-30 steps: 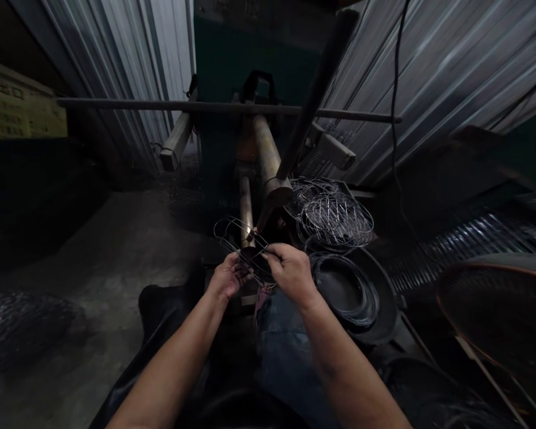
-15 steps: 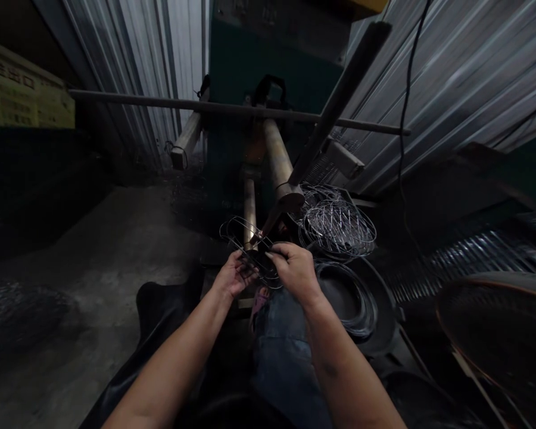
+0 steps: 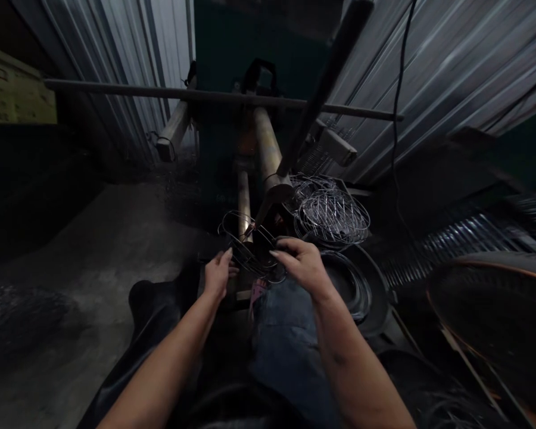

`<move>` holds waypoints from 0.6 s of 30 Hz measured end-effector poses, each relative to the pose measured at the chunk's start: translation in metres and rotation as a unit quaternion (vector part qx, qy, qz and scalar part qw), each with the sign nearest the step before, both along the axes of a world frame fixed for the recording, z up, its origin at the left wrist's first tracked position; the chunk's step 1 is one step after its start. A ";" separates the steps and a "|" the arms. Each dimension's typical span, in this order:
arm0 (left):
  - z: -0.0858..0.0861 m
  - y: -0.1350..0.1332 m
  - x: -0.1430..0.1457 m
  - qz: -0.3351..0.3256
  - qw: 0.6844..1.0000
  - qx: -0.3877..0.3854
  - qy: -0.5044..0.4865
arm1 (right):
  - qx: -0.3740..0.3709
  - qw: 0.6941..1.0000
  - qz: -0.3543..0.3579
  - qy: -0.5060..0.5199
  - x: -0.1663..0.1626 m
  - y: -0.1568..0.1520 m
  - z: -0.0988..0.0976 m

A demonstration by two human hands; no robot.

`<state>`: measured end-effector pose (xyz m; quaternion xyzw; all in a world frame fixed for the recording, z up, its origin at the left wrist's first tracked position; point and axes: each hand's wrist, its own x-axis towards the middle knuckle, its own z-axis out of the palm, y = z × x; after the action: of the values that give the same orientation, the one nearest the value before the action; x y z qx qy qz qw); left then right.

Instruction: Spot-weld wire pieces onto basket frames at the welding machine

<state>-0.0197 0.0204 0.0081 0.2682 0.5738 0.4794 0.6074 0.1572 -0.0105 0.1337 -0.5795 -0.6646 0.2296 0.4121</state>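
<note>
A thin round wire frame of looped bright wire sits around the tip of the lower brass-coloured arm of a machine. Its lower loops are dark and hard to make out. At its right side my right hand pinches the wire between thumb and forefinger. My left hand is at the frame's left edge, thumb and fingers apart and partly curled; any touch on the wire is unclear. Above stands the machine's thicker upper arm, with a dark slanted piece at its end.
A pile of wire frames lies right of the machine, above a coil of wire in a dark round pan. A long rod crosses in front of the green machine body. A black cable hangs at right, above a large round basket.
My hands have moved apart, the left drawing back from the wire frame and the right shifting rightward. The frame has turned or shifted slightly on the arm. The whole view has shifted a little.
</note>
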 end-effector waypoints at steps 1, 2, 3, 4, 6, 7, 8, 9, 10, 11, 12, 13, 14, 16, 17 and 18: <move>-0.003 -0.004 -0.004 0.015 0.992 0.085 0.093 | -0.012 0.999 -0.001 0.036 0.009 -0.006 -0.005; -0.006 -0.007 -0.006 0.019 0.965 0.180 0.188 | -0.023 0.998 -0.005 0.065 0.017 -0.012 -0.012; -0.008 -0.009 -0.008 0.012 0.921 0.273 0.277 | -0.034 0.996 -0.011 0.086 0.024 -0.017 -0.018; -0.010 -0.009 -0.007 -0.001 0.873 0.348 0.343 | -0.044 0.994 -0.015 0.100 0.029 -0.021 -0.025; -0.010 -0.008 -0.003 -0.028 0.813 0.421 0.401 | -0.056 0.992 -0.012 0.116 0.033 -0.026 -0.036; -0.008 -0.006 0.000 -0.035 0.801 0.434 0.412 | -0.057 0.991 -0.008 0.119 0.033 -0.027 -0.041; -0.007 -0.005 0.003 -0.039 0.795 0.438 0.418 | -0.052 0.991 -0.005 0.122 0.032 -0.027 -0.044; -0.005 -0.005 0.005 -0.046 0.791 0.440 0.421 | -0.042 0.992 -0.004 0.122 0.030 -0.027 -0.046; -0.003 -0.005 0.007 -0.055 0.788 0.444 0.422 | -0.029 0.993 -0.006 0.117 0.028 -0.027 -0.048; -0.001 -0.006 0.008 -0.066 0.784 0.450 0.422 | -0.015 0.994 -0.009 0.109 0.026 -0.027 -0.049; 0.000 -0.007 0.009 -0.079 0.780 0.457 0.421 | -0.003 0.995 -0.012 0.101 0.025 -0.027 -0.051; 0.001 -0.009 0.009 -0.090 0.778 0.459 0.420 | 0.008 0.995 -0.015 0.094 0.024 -0.027 -0.052; 0.001 -0.010 0.009 -0.097 0.780 0.455 0.419 | 0.018 0.996 -0.017 0.087 0.024 -0.027 -0.053; 0.000 -0.011 0.011 -0.092 0.797 0.431 0.414 | 0.039 0.996 -0.018 0.074 0.024 -0.028 -0.055; 0.000 -0.010 0.011 -0.086 0.808 0.417 0.406 | 0.049 0.997 -0.016 0.065 0.024 -0.029 -0.056; 0.000 -0.010 0.012 -0.080 0.820 0.407 0.393 | 0.057 0.997 -0.014 0.055 0.023 -0.030 -0.055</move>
<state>-0.0076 0.0108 0.0083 0.7019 0.4930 0.4728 0.2019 0.1805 -0.0407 0.0791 -0.5506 -0.6447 0.2173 0.4837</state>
